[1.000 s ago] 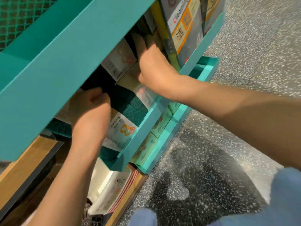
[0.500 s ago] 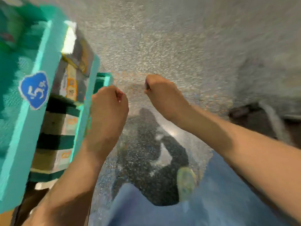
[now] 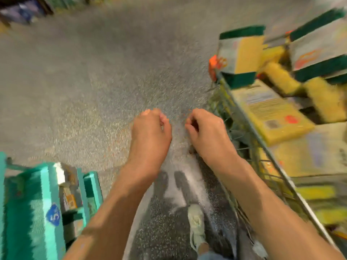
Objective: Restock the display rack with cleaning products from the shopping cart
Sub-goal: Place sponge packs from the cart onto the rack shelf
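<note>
A pale shoe [image 3: 196, 225] stands on the speckled floor [image 3: 93, 81] nearest the viewer, with the teal display rack [image 3: 33, 209] to its left and the wire shopping cart [image 3: 262, 147] to its right. Beyond the shoe, the left hand [image 3: 150, 132] and right hand [image 3: 205, 131] hang side by side between rack and cart, fingers loosely curled, holding nothing. Farthest from the shoe, blurred green-and-yellow sponge packs [image 3: 242, 55] lie piled in the cart.

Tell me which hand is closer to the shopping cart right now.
Right. The right hand hangs beside the shopping cart wire edge; the left hand is farther over, above the floor, on the teal rack side.
</note>
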The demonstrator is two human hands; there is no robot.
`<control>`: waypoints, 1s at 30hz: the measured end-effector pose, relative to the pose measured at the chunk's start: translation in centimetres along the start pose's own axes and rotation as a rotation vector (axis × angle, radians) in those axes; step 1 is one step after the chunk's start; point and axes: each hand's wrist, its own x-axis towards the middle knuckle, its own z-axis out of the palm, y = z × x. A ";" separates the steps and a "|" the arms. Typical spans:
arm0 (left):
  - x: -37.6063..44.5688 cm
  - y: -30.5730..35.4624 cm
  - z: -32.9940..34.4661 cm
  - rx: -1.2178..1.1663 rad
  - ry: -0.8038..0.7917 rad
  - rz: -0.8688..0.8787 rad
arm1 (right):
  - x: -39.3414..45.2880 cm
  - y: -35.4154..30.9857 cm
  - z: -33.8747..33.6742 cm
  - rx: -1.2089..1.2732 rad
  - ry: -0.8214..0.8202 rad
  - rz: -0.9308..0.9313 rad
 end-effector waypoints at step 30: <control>22.3 29.0 16.9 -0.039 -0.652 0.259 | 7.3 15.7 -22.6 0.775 0.820 1.051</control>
